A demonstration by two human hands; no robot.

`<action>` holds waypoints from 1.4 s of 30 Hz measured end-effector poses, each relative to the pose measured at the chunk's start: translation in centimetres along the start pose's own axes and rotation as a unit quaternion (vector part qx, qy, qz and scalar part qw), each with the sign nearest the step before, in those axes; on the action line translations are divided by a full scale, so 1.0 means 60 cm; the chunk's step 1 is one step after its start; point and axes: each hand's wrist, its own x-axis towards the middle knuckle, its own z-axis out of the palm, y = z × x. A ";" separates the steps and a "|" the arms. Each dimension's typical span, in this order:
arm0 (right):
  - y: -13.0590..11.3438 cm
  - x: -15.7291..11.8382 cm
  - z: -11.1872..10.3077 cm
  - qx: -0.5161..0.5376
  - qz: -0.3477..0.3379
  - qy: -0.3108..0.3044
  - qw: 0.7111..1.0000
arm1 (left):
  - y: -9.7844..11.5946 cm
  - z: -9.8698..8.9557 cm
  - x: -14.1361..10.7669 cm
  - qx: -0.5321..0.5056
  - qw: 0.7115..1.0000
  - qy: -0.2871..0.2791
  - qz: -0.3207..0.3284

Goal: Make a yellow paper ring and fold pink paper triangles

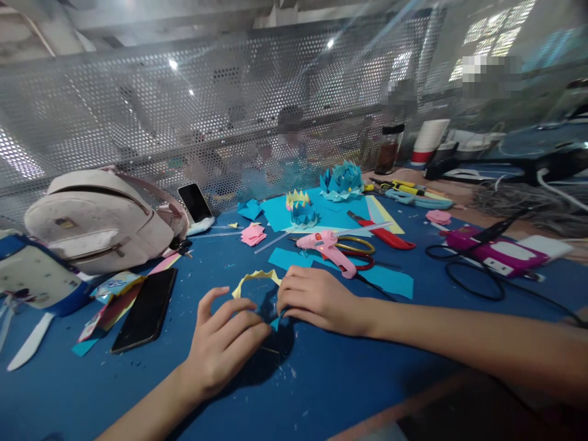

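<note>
A small piece of folded blue paper point(275, 323) shows between my two hands, low over the blue table. My left hand point(225, 343) has its index fingertip against this piece, its thumb hidden and its outer fingers spread. Bent closed, my right hand point(316, 300) grips the piece from the other side. A yellow zigzag paper strip point(255, 277) arcs just behind the hands, and its right end disappears behind my right fingers. Beyond my right hand lies a pink glue gun point(328, 248) on scissors point(356, 246) and a blue paper strip point(390, 280).
Behind stand a yellow-and-blue paper crown point(301, 211) and a blue paper flower point(342, 180). Red-handled pliers point(386, 234) and a purple power strip point(498, 251) lie right. At left are a dark phone point(146, 309), a white knife point(31, 343) and a pale backpack point(98, 214).
</note>
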 end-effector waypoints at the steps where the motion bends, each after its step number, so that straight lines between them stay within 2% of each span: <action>1: 0.000 0.000 0.001 0.000 0.001 -0.005 1.000 | 0.000 0.001 -0.001 0.000 1.000 0.000 0.003; 5: 0.002 0.000 0.002 0.040 0.031 -0.009 0.999 | -0.005 0.006 -0.001 -0.038 0.999 0.025 -0.025; 8: 0.005 -0.002 -0.001 0.114 0.085 0.011 0.990 | -0.016 0.008 -0.003 -0.113 0.988 0.031 -0.096; 10: 0.007 -0.004 -0.003 0.189 0.129 0.025 0.973 | -0.023 0.007 -0.006 -0.179 0.971 0.026 -0.157; 13: 0.009 -0.004 -0.001 0.333 0.182 0.018 0.925 | -0.025 0.010 -0.007 -0.287 0.925 0.022 -0.248; 16: 0.009 -0.001 0.005 0.468 0.209 -0.001 0.859 | -0.020 0.023 -0.002 -0.405 0.859 0.013 -0.313; 21: 0.009 0.002 0.009 0.613 0.224 0.000 0.758 | -0.013 0.037 0.005 -0.572 0.741 -0.011 -0.352; 25: 0.008 0.001 0.004 0.673 0.233 -0.002 0.702 | -0.012 0.027 0.000 -0.655 0.665 -0.048 -0.356; 32: 0.017 -0.004 0.008 0.723 0.251 -0.017 0.643 | -0.028 0.026 -0.012 -0.728 0.571 0.015 -0.379; 38: 0.021 -0.003 0.007 0.739 0.245 0.005 0.627 | -0.041 0.021 -0.010 -0.765 0.508 0.057 -0.392; 42: 0.031 -0.004 0.011 0.743 0.243 0.021 0.624 | -0.043 0.015 0.002 -0.774 0.487 0.076 -0.396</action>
